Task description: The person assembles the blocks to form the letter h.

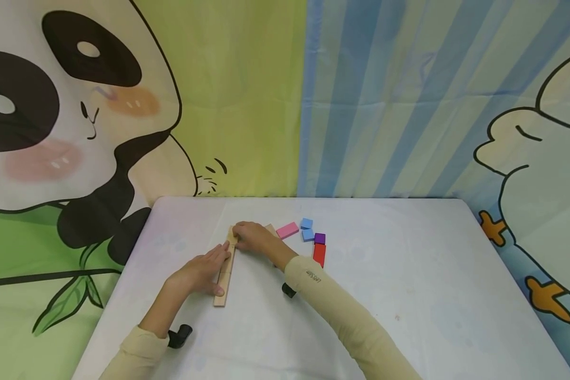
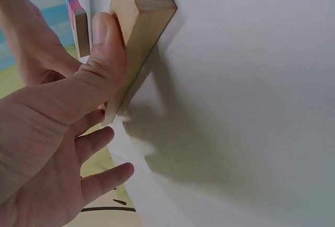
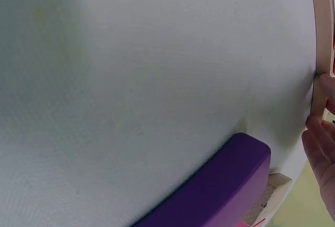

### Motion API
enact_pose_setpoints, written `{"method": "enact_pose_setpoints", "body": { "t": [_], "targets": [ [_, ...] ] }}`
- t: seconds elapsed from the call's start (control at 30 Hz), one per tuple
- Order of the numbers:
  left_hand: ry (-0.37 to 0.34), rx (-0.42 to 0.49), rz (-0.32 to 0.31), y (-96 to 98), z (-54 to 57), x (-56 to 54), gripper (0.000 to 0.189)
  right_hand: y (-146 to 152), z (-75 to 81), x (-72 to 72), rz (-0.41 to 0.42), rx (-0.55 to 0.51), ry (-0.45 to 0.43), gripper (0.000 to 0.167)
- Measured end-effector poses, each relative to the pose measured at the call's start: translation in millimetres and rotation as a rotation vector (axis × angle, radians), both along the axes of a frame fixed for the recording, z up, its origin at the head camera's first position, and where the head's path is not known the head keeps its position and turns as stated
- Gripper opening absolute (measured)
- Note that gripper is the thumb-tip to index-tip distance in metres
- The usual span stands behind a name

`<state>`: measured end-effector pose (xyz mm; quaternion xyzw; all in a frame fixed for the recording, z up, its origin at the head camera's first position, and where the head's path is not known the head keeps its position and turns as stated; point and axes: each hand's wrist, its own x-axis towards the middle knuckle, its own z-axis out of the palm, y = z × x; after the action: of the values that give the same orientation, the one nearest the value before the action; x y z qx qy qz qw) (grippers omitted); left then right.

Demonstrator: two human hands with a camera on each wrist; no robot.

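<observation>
My left hand (image 1: 201,272) lies with its fingers stretched out along a straight row of pale, oblong wooden blocks (image 1: 224,285), thumb touching the near one, while my right hand (image 1: 253,237) pinches the pale wooden block at the row's far end (image 3: 318,101). The row lies on the white table (image 1: 408,316), left of a pink oblong block (image 1: 287,230), two light-blue blocks (image 1: 307,235), a purple block (image 1: 320,238) and a red oblong block (image 1: 319,254).

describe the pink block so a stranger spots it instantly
Start at the white table and find the person's right hand toward its far side. Just right of that hand, the pink block lies between a wooden block and two blue blocks; longer than the blue blocks, it alone is pink.
</observation>
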<state>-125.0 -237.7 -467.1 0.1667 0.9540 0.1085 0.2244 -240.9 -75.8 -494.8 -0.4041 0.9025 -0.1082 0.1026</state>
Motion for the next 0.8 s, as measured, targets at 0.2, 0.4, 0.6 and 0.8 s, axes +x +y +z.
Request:
{"method": "enact_pose_setpoints", "body": {
  "t": [0.2,0.4,0.6,0.8],
  "targets": [
    [0.015,-0.008,-0.004,0.5,-0.2,0.0,0.102,0.9,0.8,1.0,-0.002,0.000,0.001,0.022],
    [0.012,-0.030,-0.020,1.5,0.1,-0.4,0.105,3.5,1.2,1.5,-0.003,-0.015,-0.025,0.022],
    [0.007,-0.042,-0.030,2.2,1.8,-2.8,0.107,5.5,1.7,1.7,0.005,-0.004,-0.028,0.023],
    [0.006,-0.051,-0.036,2.2,2.8,-5.5,0.110,6.0,1.4,1.7,-0.005,0.006,-0.050,0.027]
  ]
}}
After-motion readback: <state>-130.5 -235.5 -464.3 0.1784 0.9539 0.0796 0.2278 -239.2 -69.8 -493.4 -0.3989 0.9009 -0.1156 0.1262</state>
